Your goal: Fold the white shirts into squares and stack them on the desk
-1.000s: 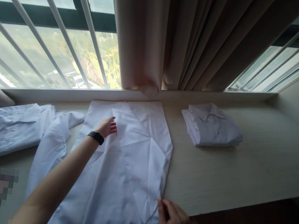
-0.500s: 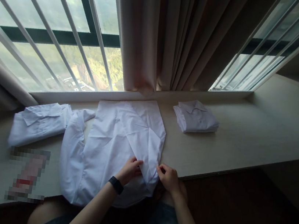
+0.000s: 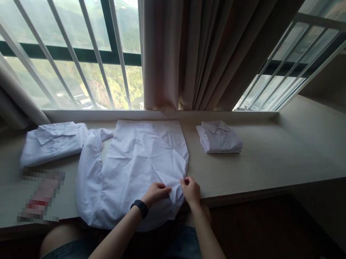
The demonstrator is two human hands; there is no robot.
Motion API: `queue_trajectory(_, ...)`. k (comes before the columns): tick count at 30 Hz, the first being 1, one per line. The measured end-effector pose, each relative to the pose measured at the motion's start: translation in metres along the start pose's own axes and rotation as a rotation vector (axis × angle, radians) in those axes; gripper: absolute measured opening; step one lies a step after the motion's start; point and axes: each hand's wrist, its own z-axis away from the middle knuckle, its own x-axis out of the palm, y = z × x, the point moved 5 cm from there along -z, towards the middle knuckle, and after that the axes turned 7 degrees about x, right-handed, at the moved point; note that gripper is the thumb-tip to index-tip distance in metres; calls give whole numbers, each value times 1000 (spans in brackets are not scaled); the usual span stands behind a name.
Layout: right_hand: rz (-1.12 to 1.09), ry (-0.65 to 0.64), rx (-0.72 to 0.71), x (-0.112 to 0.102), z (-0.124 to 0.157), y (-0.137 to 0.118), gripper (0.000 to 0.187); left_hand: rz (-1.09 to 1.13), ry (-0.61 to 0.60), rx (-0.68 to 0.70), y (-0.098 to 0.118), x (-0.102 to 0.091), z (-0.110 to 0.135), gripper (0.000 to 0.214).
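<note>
A white shirt (image 3: 136, 163) lies spread on the wooden ledge, its lower part hanging over the front edge towards my lap. One sleeve bulges out along its left side. My left hand (image 3: 158, 194), with a dark band on the wrist, pinches a fold of the cloth near the lower right. Just to its right, my right hand (image 3: 190, 189) grips the shirt's right edge between thumb and fingers. Creases run from both hands across the fabric.
A folded white shirt (image 3: 55, 139) lies at the left, touching the spread sleeve. Another folded white shirt (image 3: 218, 137) sits on the ledge (image 3: 272, 156) at the right. A blurred-out pinkish item (image 3: 43, 197) is at the front left. Behind are barred windows and a curtain (image 3: 164, 51).
Both hands have shifted slightly along the shirt's right side, the right hand a little farther from me, still holding the cloth. The head view has tilted up a little.
</note>
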Motion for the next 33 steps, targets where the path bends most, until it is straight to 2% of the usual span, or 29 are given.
queue_trajectory(3,-8,2,14,0,-1,8,17,-73,1,-12,0,-3,-1,35)
queue_trajectory(6,0,-11,52,0,-9,9,25,-117,-17,-25,3,-3,0,36)
queue_trajectory(10,-85,25,80,-3,-36,5,44,-200,1,-21,8,-1,4,45)
queue_trajectory(14,-71,42,-8,-1,-69,-6,55,-206,42,-35,15,-7,6,43)
queue_trajectory(17,28,12,-62,6,-90,-17,44,-404,107,-13,32,-33,-4,34)
queue_trajectory(20,155,26,-141,11,-108,-34,34,-574,371,112,62,-74,-25,24)
queue_trajectory(22,223,-37,-190,18,-122,-46,33,-542,531,155,77,-96,-41,34)
queue_trajectory(23,244,-91,-203,23,-130,-52,33,-508,565,158,81,-103,-51,42)
queue_trajectory(25,266,-204,-213,35,-147,-61,31,-445,547,149,84,-109,-69,52)
queue_trajectory(28,274,-301,-199,52,-171,-71,33,-363,455,134,84,-108,-90,52)
queue_trajectory(33,256,-374,-184,73,-190,-81,36,-316,355,127,77,-108,-99,55)
